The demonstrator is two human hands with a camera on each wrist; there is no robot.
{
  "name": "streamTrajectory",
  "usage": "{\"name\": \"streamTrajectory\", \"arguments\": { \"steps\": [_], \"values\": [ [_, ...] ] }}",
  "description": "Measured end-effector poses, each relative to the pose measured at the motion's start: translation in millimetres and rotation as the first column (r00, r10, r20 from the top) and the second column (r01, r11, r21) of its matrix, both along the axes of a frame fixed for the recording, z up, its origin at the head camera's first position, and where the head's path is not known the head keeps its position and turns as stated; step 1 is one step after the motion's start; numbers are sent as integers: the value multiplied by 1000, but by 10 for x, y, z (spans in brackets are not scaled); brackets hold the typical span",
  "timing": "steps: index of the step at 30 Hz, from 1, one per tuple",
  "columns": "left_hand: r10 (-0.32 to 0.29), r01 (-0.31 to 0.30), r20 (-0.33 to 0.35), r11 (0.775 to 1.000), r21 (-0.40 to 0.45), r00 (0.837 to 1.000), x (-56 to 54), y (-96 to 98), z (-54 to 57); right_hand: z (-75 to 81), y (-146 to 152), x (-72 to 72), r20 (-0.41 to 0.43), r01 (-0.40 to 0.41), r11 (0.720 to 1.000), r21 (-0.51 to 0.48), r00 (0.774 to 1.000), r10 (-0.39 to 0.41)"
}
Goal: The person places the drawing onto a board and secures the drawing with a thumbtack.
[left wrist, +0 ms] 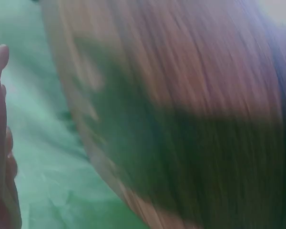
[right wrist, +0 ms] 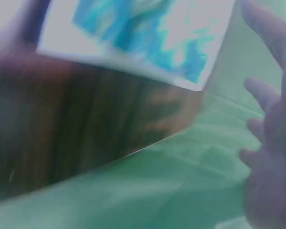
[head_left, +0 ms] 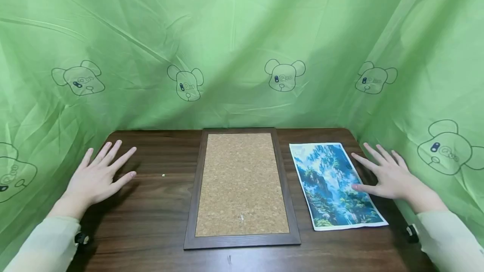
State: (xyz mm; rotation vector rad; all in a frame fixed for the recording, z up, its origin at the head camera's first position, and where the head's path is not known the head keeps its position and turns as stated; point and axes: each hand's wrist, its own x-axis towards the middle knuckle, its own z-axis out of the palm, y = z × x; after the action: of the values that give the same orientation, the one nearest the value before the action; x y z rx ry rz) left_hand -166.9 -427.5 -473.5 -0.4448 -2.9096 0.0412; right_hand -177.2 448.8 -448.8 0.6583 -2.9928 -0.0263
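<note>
My left hand is spread over the left side of the table, fingers straight and holding nothing; its shadow falls on the wood below. On the right, my right hand is spread too, its thumb and forefinger overlapping the right edge of a blue landscape picture in the head view. That printed sheet with a white border lies flat on the table. Between the hands lies a corkboard in a dark brown wooden frame. In the right wrist view the picture shows beside the right hand.
The dark wood table has rounded far corners. A tiny pale object lies between the left hand and the corkboard, and a small clear piece sits on the cork. Green cloth with bear-head outlines surrounds the back and sides.
</note>
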Motion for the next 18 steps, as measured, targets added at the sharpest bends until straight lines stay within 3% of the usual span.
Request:
{"name": "streamTrajectory", "arguments": {
  "steps": [4, 8, 14, 18],
  "values": [
    [1, -5, 37, 994, 113, 999, -14, 215, -11, 45, -137, 60, 89, 67, 993, -98, 994, -58],
    [-4, -12, 70, 973, 229, 998, -34, 436, -20, -23, -266, 93, 148, 127, 973, -191, 984, -99],
    [-44, 8, 92, 931, 366, 995, -35, 737, -2, -211, -512, 25, 261, 205, 919, -336, 958, -118],
    [-78, 34, 88, 907, 419, 993, -137, 939, -52, -231, -616, -12, 314, 248, 882, -400, 942, -122]
  ]
}}
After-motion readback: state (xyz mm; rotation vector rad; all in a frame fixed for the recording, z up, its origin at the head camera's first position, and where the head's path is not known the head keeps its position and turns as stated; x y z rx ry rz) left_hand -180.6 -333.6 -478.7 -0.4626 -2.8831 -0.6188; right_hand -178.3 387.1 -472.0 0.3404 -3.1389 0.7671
